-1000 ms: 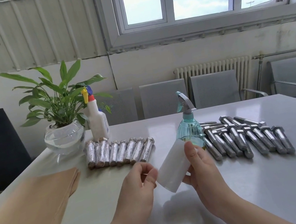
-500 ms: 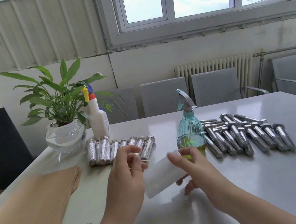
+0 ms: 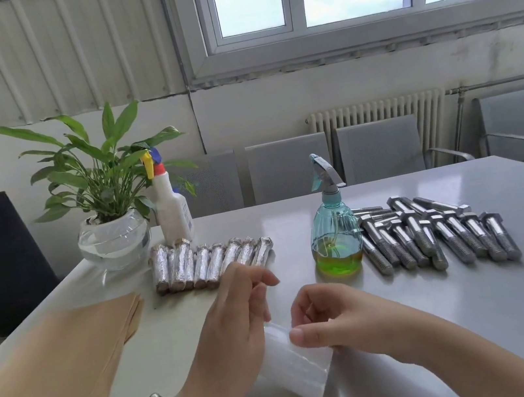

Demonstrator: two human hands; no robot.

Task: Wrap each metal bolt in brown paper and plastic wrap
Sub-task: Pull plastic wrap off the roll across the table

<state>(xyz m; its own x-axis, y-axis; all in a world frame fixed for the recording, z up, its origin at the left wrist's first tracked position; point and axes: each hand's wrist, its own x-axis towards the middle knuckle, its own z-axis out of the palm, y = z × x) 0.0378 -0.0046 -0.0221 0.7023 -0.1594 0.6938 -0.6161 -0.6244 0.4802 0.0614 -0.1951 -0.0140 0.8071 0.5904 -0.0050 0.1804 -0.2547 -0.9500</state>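
A white roll of plastic wrap (image 3: 298, 369) lies low over the table's near edge between my hands. My right hand (image 3: 331, 317) grips its upper end, thumb on top and fingers curled over it. My left hand (image 3: 233, 326) is against the roll's left side, its fingertips raised and pinched together; whether film is between them cannot be told. A stack of brown paper sheets (image 3: 52, 379) lies at the left. Several wrapped bolts (image 3: 209, 265) form a row behind my left hand. Several bare metal bolts (image 3: 431, 233) lie at the right.
A teal spray bottle (image 3: 334, 228) with green liquid stands between the wrapped and bare bolts. A white spray bottle (image 3: 171, 209) and a potted plant in a glass bowl (image 3: 113, 242) stand at the back left. Grey chairs (image 3: 290, 166) line the table's far side.
The roll has come down and toward me, from held up near the teal bottle to low over the table's near edge. Both hands moved with it; my left fingers now pinch above it.
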